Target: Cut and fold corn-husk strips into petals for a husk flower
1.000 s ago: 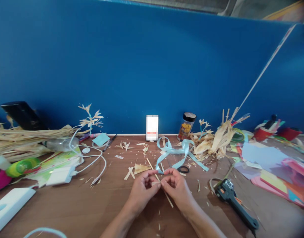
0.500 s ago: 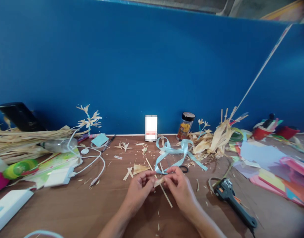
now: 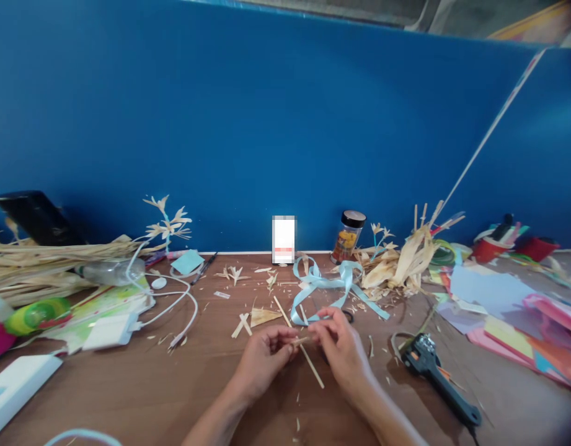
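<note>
A small pale piece of dried corn husk (image 3: pixel 301 341) is pinched between the thumb and fingers of my left hand (image 3: pixel 266 359). My right hand (image 3: pixel 338 344) has its bent fingers at the husk's other end, thumb and fingertips closed about it; the exact contact is partly hidden. Under the hands a thin straw-coloured stick (image 3: pixel 313 368) lies slanted on the table. Just beyond them is a loose light-blue ribbon (image 3: pixel 329 282). A flat triangular husk piece (image 3: pixel 264 316) and short crossed strips (image 3: pixel 241 325) lie off my left fingers.
A black glue gun (image 3: pixel 441 378) lies at right, near coloured paper (image 3: pixel 492 291). A lidded jar (image 3: pixel 347 238) and a husk bundle (image 3: pixel 413 260) stand behind. White cables (image 3: pixel 192 303), a plastic bottle (image 3: pixel 111 272) and a power strip (image 3: pixel 22 396) occupy the left.
The husk piece has turned and now shows a narrower edge. My right fingers have lifted and shifted slightly; my left hand has barely moved.
</note>
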`<state>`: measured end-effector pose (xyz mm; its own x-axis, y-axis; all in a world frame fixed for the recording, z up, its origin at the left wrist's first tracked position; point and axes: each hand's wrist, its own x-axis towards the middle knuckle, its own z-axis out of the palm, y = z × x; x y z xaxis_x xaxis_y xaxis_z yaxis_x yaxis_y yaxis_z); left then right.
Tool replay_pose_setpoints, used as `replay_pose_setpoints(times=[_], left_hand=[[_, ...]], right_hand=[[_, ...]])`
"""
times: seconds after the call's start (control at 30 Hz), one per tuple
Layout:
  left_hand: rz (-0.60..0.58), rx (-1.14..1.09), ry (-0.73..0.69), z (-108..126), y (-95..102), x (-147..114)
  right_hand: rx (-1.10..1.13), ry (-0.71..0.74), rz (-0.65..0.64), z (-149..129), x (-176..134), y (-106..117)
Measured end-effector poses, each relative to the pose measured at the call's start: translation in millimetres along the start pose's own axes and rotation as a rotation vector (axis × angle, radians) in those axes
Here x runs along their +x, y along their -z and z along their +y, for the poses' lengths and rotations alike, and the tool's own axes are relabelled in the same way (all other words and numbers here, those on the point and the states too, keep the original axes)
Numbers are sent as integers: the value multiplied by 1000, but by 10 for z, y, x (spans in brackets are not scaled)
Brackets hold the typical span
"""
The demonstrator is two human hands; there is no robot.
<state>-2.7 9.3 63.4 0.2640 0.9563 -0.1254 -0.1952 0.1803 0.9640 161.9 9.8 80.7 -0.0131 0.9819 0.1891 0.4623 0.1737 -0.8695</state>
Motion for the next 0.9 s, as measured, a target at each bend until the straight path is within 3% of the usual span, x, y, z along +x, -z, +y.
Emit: replay_pose_setpoints(times=[0.1, 0.17, 0.27, 0.5, 0.7, 0.9], left_hand=[[105, -17, 3, 24, 25, 17], [163, -19, 9, 38, 33, 25], [227, -47, 26, 48, 40, 31], [315, -101, 54, 57, 66, 36], [287, -108, -22, 7, 68, 55], [298, -69, -99, 1, 42, 65]], right_hand=[[-423, 25, 62, 83, 54, 153], [-664, 14, 11, 114, 57, 231], [-832, 30, -83, 116, 26, 275], [-854, 51, -116, 85, 18, 280], [-914, 78, -165, 55, 6, 284], [-809, 43, -82, 5, 10, 314]])
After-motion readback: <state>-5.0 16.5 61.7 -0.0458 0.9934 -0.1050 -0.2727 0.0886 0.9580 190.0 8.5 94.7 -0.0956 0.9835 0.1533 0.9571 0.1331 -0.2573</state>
